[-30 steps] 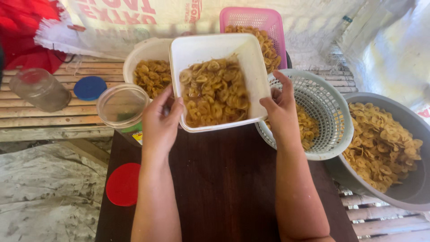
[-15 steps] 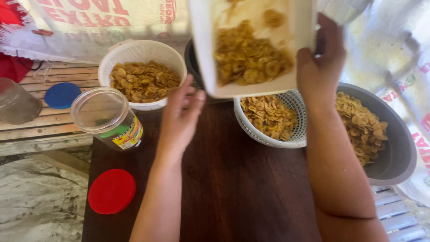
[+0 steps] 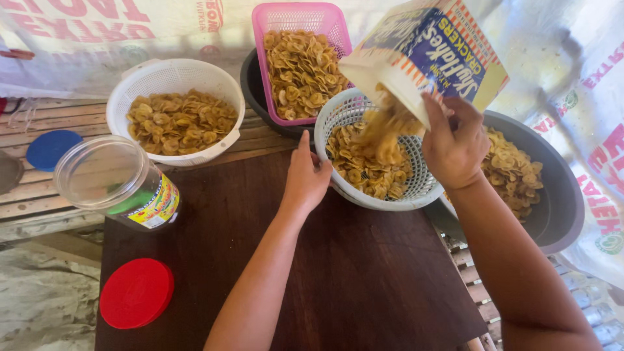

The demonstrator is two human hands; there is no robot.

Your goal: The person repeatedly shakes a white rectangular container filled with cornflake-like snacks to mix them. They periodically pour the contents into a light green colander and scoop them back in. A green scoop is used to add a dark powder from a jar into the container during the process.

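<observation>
My right hand grips a white square tub, tipped steeply over a round white colander. Yellow banana chips spill from the tub into that colander, which holds a layer of chips. My left hand rests against the colander's left wall, fingers together, steadying it on the dark wooden board.
A second white colander of chips stands at the back left, a pink rectangular basket of chips sits in a dark bowl behind, and a grey basin of chips lies right. An empty clear jar, red lid, blue lid.
The tub was lifted from the board with both hands and tilted over the right colander. My left hand let go and moved to the colander's side. Chips now pour out.
</observation>
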